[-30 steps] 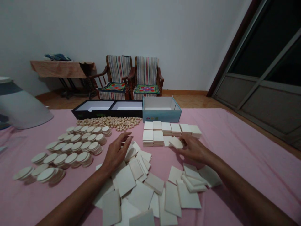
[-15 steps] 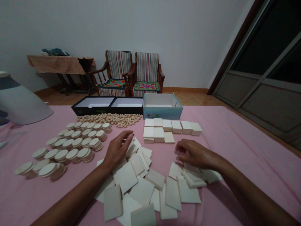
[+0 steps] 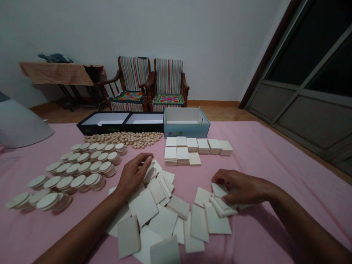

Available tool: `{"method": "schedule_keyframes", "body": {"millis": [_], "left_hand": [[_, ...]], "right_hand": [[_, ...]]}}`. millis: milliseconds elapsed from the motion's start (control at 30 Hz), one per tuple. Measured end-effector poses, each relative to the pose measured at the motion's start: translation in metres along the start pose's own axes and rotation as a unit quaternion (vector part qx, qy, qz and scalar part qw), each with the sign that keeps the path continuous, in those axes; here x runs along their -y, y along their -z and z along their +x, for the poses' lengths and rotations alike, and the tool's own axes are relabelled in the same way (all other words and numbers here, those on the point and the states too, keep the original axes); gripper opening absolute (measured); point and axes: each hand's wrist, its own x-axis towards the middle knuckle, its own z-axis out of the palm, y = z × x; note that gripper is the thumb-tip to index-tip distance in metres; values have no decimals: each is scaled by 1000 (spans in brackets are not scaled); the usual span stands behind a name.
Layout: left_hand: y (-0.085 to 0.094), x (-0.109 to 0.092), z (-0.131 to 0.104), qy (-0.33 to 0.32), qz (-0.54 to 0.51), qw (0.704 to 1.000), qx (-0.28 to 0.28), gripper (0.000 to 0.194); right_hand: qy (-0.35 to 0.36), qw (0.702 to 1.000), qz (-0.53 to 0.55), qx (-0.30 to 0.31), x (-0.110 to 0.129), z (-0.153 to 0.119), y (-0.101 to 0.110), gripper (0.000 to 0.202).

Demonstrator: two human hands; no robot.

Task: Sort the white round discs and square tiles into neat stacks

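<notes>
Loose pale square tiles [image 3: 162, 221] lie overlapping on the pink cloth in front of me. My left hand [image 3: 133, 172] rests at the upper left of this heap, fingers curved above a tile; whether it grips one is hidden. At the heap's right end, my right hand [image 3: 238, 186] has its thumb and fingers around a square tile [image 3: 219, 190]. Beyond the heap stand neat stacks of square tiles [image 3: 183, 156]. Stacks of round discs [image 3: 78, 180] form several rows at the left.
Small wooden beads [image 3: 125, 138] lie before a black two-part box [image 3: 118, 128]. Beside it sits an open light-blue box [image 3: 187, 130]. A white and grey object [image 3: 22, 123] stands at the left edge. Two striped chairs [image 3: 168, 79] are behind the pink cloth [image 3: 264, 146].
My right hand has moved right and down onto the tiles and closed around one. My left hand stays by the heap. The whole view has shifted slightly.
</notes>
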Motion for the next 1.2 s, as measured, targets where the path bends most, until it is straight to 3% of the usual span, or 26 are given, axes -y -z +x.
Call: {"method": "schedule_keyframes", "body": {"millis": [133,300,433,567,633,733,833,900,1000,1200], "left_hand": [[-1,-1,0,6,-4,1000,-2,45],[-1,2,0,3,-8,1000,-2,44],[0,2,0,11,-13,1000,1,44],[-1,1,-1,12,-10,1000,-1,43],[-1,0,-1,13,-10,1000,-1,44],[-1,0,-1,6,-7,1000,-5,44],[-1,2,0,-1,-2,1000,-3,45],[-1,3,0,-1,2,1000,0,45],[-2,4,0,3,7,1000,0,45],[-2,2,0,3,5,1000,-5,45]], "right_hand": [[9,998,-17,-63,9,12,6,37],[35,975,-110,-190,23,52,8,42],[38,957,-153,-241,24,79,3,43],[50,944,-133,-296,16,79,4,36],[58,956,-90,-272,13,66,7,28],[74,989,-12,-131,8,34,13,23],[76,996,39,16,4,6,16,39],[76,994,46,67,1,-5,13,51],[78,993,37,76,-2,-11,6,54],[40,998,32,29,1,-7,7,44]]}}
